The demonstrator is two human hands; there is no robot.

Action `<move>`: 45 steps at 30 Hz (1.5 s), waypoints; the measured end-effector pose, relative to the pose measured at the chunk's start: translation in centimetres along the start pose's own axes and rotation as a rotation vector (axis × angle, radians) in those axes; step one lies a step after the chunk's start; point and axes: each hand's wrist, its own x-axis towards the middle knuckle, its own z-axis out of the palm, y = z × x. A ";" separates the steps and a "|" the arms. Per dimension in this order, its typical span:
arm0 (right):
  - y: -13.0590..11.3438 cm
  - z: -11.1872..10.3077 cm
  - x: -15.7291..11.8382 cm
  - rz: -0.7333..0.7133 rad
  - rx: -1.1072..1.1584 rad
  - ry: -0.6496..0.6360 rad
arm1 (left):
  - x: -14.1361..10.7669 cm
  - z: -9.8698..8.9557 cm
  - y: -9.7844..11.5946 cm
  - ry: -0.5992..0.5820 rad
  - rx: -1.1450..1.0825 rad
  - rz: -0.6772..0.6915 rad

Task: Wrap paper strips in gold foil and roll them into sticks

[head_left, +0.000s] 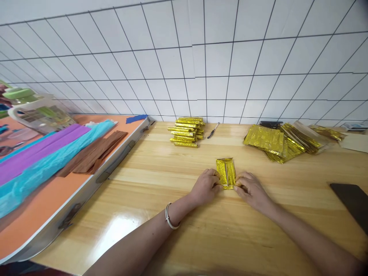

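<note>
A small folded sheet of gold foil paper (231, 171) lies on the wooden table in front of me, its two side flaps meeting near a pale line down the middle. My left hand (204, 187) pinches its lower left edge between thumb and fingers. At the lower right corner, my right hand (251, 188) grips the same sheet with thumb and bent fingers. The bottom edge between the hands looks folded up in a narrow strip. Beyond it sits a pile of slim gold foil rolls (186, 132), with a pen (213, 130) beside them.
Flat gold foil sheets (264, 138) are stacked at the back right. A dark flat object (350, 197) lies at the right edge. On the left, an orange-topped table (61, 193) holds purple, turquoise and brown crepe paper (94, 151) and a clear jug (47, 113). A tiled wall stands behind.
</note>
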 end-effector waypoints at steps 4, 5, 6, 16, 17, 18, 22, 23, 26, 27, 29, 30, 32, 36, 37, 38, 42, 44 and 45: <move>0.0 0.2 0.0 0.013 -0.033 -0.003 | 0.1 -0.2 0.4 -0.015 0.037 -0.006; 0.0 0.2 0.0 0.020 -0.043 -0.007 | 0.1 -0.1 0.5 -0.013 0.039 -0.011; 0.0 0.2 0.0 0.027 -0.051 -0.009 | 0.1 -0.1 0.5 -0.004 0.038 -0.017; 0.3 0.1 -0.2 -0.018 -0.051 -0.025 | -0.7 0.0 0.2 -0.029 0.010 0.111; 0.2 0.1 -0.3 -0.034 -0.053 -0.022 | -0.8 0.0 0.4 -0.036 0.049 0.131; 0.1 0.1 -0.3 -0.052 -0.061 -0.021 | -0.9 0.0 0.6 -0.042 0.092 0.147; -0.5 0.1 -0.7 -0.115 -0.133 -0.037 | -1.2 -0.3 1.3 -0.062 0.276 0.202; -0.6 0.1 -0.8 -0.124 -0.153 -0.046 | -1.3 -0.4 1.4 -0.065 0.312 0.221; -1.0 0.1 -0.9 -0.132 -0.198 -0.057 | -1.3 -0.7 1.7 -0.076 0.402 0.290; -1.0 0.1 -0.9 -0.133 -0.205 -0.057 | -1.3 -0.8 1.8 -0.086 0.427 0.314; -0.9 0.1 -0.9 -0.139 -0.201 -0.053 | -1.3 -1.0 1.9 -0.107 0.465 0.341; -0.9 0.1 -0.9 -0.143 -0.190 -0.048 | -1.3 -1.0 1.9 -0.113 0.473 0.340; -0.8 0.0 -0.8 -0.144 -0.161 -0.034 | -1.2 -1.0 1.8 -0.106 0.464 0.311; -0.7 0.0 -0.7 -0.144 -0.156 -0.021 | -1.1 -0.7 1.4 -0.089 0.404 0.252; -0.8 0.0 -0.7 -0.153 -0.169 -0.026 | -1.1 -0.6 1.3 -0.090 0.392 0.247; -0.8 0.0 -0.6 -0.165 -0.184 -0.031 | -1.0 -0.6 1.2 -0.093 0.383 0.245; -1.0 0.1 -0.5 -0.194 -0.239 -0.046 | -0.9 -0.7 1.0 -0.110 0.340 0.233; -0.9 0.2 -0.5 -0.196 -0.240 -0.049 | -0.9 -0.7 0.9 -0.123 0.310 0.221; -0.8 0.3 -0.5 -0.196 -0.231 -0.052 | -0.9 -0.7 0.9 -0.127 0.293 0.213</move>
